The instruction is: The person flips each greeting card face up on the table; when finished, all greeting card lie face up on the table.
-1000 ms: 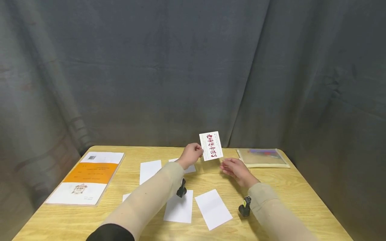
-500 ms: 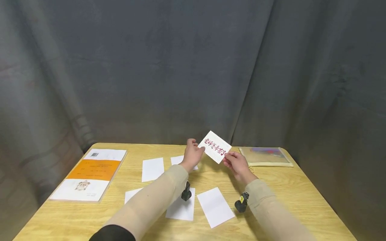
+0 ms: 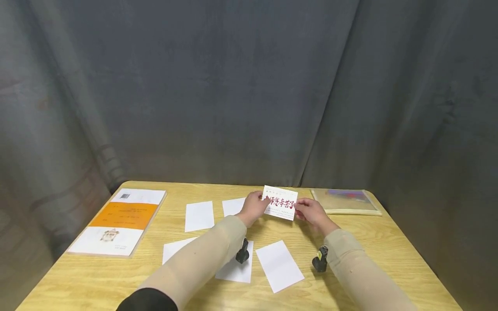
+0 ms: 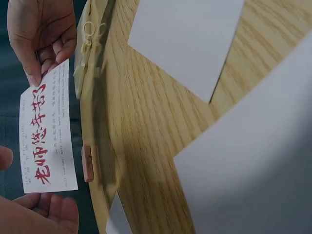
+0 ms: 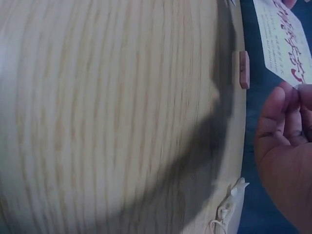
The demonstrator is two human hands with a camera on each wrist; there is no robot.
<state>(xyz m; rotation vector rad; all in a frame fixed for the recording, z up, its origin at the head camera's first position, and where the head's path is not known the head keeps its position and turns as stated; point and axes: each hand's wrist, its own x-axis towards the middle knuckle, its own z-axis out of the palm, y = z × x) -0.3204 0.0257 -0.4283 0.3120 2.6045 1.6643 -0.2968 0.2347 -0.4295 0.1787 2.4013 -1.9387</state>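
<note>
Card [image 3: 281,204] motion: lowered and turned since half a second ago, from a corner-up diamond to nearly level.
Position: raised off the table [image 3: 400,259] near its far edge, before the grey curtain [image 3: 241,95].
Left hand [image 3: 253,208]: grasping the card's left end.
Right hand [image 3: 311,211]: pinching the card at its right end, thumb against fingers.
Head view alone: orange-banded booklet [image 3: 120,218] at left; five white sheets [image 3: 279,266], some partly covered by the left arm.
Wrist views alone: small reddish block [image 4: 87,164] at the table's edge.
Left wrist view: whole row of red characters legible, along with a ring [image 4: 89,28] by the pouch [image 3: 346,204]; the right wrist view crops the card.
Printed face: toward the head camera, characters upright, reading left to right.
Long axis: left to right in the head view, dipping slightly rightward; nearly vertical in the left wrist view.
</note>
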